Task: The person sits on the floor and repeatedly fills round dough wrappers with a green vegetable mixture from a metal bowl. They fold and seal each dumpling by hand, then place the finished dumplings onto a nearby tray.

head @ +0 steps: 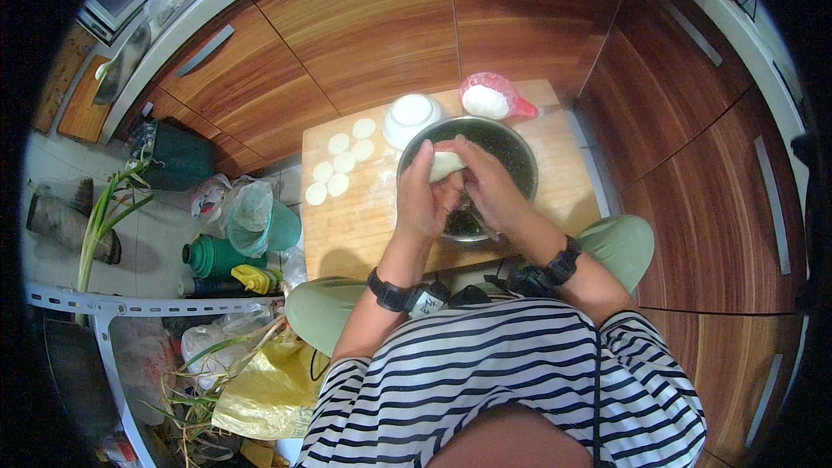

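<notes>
Both hands hold one pale, filled dough piece (447,166) above a steel bowl (534,175). My left hand (419,198) grips it from the left, and my right hand (487,182) curls over it from the right. Dark green filling (513,146) shows inside the bowl, partly covered by my hands and forearms. Several round dough wrappers (343,162) lie at the left of the wooden board (364,247). Behind the bowl stand a white bowl (412,118), seemingly upside down, and a red scoop (520,104) holding white flour (486,103).
Wood-grain cabinets (383,32) stand behind the board and along the right (702,208). To the left are a lined turquoise basket (283,227), a green flask (218,257) and a yellow bottle (253,278). Spring onions (97,227) rise beside a metal rack (162,305); a yellow bag (266,390) lies below.
</notes>
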{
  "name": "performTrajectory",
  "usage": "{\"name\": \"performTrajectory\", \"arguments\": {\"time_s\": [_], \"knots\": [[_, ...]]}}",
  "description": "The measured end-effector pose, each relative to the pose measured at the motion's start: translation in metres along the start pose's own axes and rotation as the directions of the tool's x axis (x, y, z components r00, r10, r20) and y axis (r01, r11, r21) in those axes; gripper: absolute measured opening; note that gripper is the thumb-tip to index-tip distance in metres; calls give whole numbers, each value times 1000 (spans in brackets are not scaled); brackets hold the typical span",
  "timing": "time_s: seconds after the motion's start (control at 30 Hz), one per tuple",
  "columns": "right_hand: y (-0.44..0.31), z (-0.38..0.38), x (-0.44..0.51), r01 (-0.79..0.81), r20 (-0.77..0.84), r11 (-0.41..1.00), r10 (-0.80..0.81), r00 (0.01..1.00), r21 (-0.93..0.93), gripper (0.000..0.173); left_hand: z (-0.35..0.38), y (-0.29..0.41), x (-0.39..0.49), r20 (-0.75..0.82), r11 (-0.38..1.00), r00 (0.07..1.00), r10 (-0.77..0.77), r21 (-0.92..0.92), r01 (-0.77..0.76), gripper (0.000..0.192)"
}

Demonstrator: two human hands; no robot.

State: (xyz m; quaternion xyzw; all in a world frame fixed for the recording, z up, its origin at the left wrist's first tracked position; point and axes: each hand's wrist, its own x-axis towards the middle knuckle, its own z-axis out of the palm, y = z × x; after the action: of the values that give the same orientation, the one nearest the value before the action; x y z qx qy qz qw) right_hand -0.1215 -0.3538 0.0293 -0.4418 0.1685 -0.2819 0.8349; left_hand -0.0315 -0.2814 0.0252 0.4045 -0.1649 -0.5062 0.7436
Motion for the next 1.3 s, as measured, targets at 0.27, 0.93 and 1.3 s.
{"name": "performTrajectory", "arguments": {"time_s": [0.27, 0.93, 1.3], "knots": [[13, -7, 9, -203, 53, 978, 201, 978, 46, 27, 6, -8, 1, -26, 973, 996, -84, -217, 76, 31], [33, -15, 24, -23, -221, 905, -80, 972, -426, 31, 4, -43, 27, -329, 974, 944, -5, -215, -70, 27], [21, -17, 19, -239, -100, 970, 242, 965, 46, 45, 8, -31, 24, -115, 961, 993, -19, -278, -14, 54]]}}
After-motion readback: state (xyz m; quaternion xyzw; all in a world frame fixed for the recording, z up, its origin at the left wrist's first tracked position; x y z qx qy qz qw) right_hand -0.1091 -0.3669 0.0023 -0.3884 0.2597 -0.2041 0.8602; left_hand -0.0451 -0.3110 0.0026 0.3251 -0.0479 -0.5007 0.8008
